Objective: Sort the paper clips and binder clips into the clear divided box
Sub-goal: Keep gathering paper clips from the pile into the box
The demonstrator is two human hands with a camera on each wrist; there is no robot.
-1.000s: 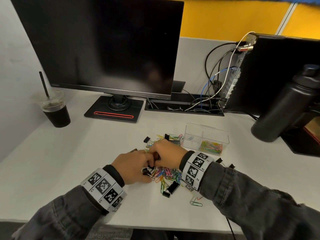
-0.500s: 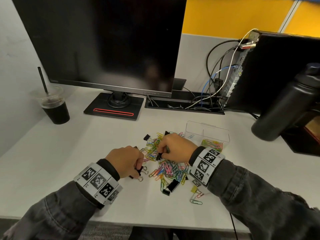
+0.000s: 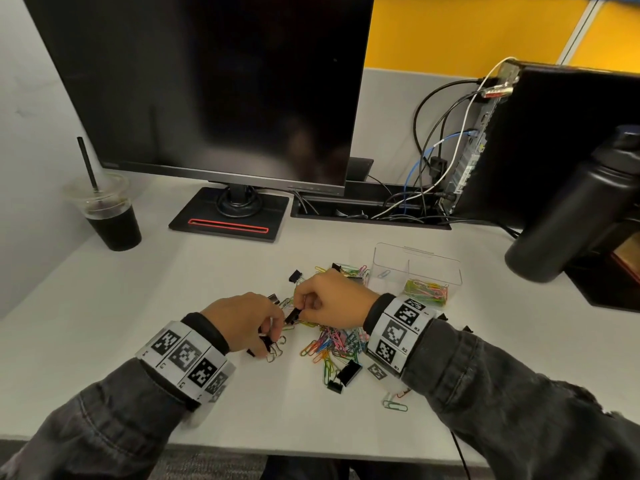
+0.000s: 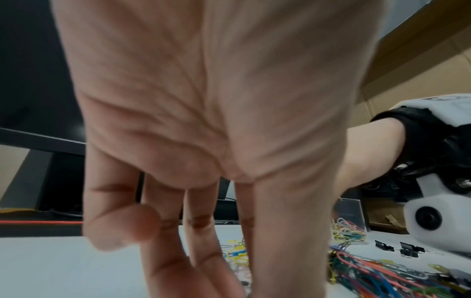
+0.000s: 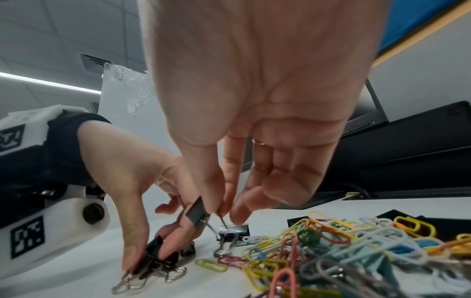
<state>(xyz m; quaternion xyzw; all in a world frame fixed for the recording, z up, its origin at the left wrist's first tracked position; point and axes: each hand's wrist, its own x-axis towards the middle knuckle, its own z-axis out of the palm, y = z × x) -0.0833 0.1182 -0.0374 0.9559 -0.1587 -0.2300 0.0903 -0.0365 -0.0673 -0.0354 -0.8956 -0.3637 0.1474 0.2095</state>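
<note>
Meanwhile, both hands pinch small black metal binder clips (image 5: 197,211) beside the loose coloured paper clips (image 3: 332,344), the clear divided plastic box (image 3: 417,271) only partly filled.

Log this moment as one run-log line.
left hand: grips bunch of black binder clips on desk | right hand: pinches one binder clip | clear divided box: paper clips in near-right compartment

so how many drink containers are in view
2: an iced-coffee cup far left, beside the monitor stand, and a black bottle at the right edge. None look hidden.
</note>
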